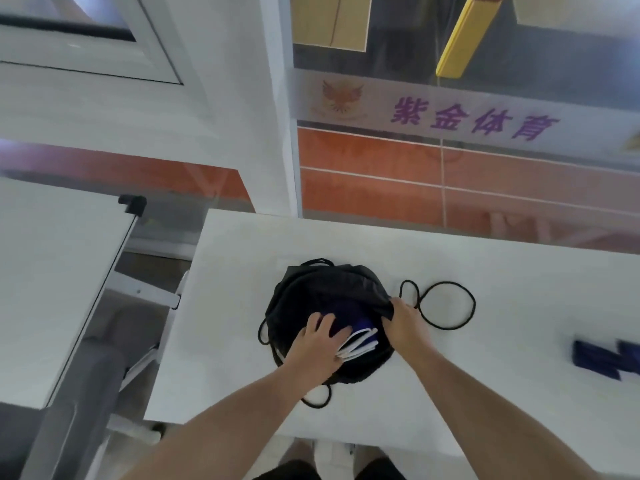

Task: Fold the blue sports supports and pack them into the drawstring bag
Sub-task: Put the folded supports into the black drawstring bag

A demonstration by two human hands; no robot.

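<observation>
White surface [242,258]: left hand [320,341] presses folded supports [360,336] into bag [311,292], right hand [407,323] grasping its rim; another support [609,358] waits near the right edge.

Both bare forearms reach forward, side by side. The left hand [320,337] lies palm down with fingers spread and pressing flat; the right hand [407,322] is curled, fingers pinched closed

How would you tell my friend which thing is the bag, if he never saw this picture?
Find the big white table in the middle. Both hands, the left hand and right hand, meet on a round, crumpled black bag there. Unlike the flat blue supports lying far right, it is black, with black cord loops spilling beside it.
</observation>
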